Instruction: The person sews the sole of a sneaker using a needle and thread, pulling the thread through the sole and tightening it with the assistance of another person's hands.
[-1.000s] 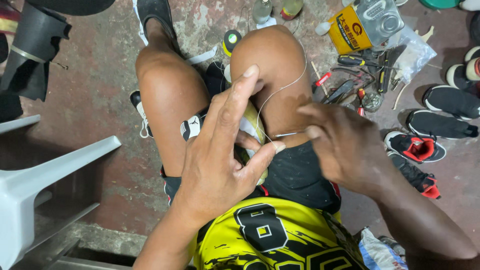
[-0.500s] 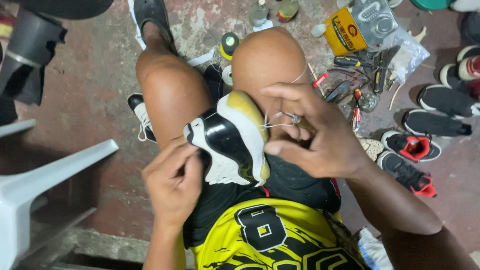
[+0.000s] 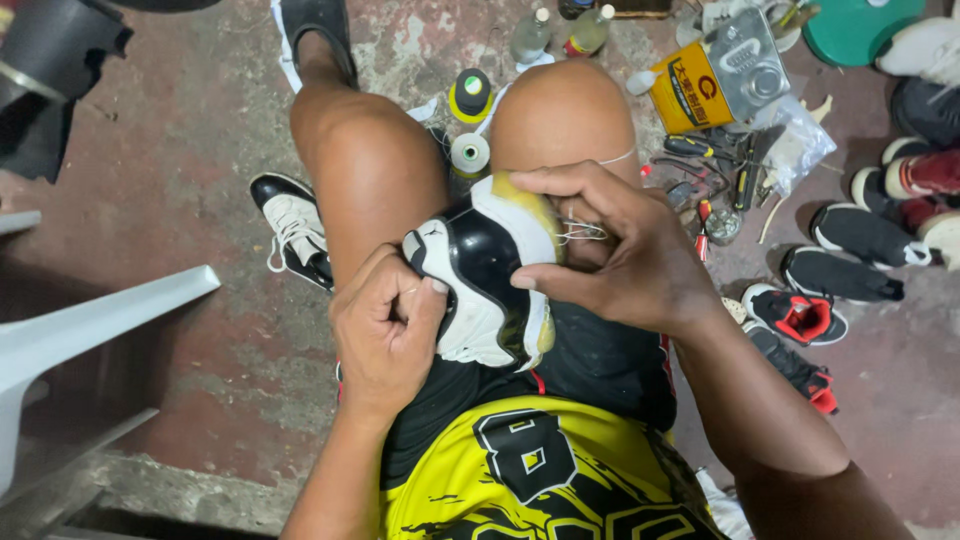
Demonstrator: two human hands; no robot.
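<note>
A white and black sneaker with a yellowed sole [image 3: 480,275] rests on my lap between my bare knees. My left hand [image 3: 385,330] grips its heel end from the left. My right hand [image 3: 615,250] clasps the toe end from the right, fingers curled over the sole edge, with pale thread [image 3: 585,232] wound about its fingers. A strand of the thread runs across my right knee [image 3: 565,115].
Thread spools [image 3: 470,150] and bottles [image 3: 530,35] lie on the red floor past my knees. A yellow can [image 3: 690,85], tools [image 3: 715,165] and several shoes [image 3: 855,240] sit right. Another sneaker [image 3: 290,230] lies left, beside a white plastic chair [image 3: 80,330].
My left hand dropped from over the lap and took the sneaker's heel. The sneaker came into view and turned slightly. My right hand closed over its toe end.
</note>
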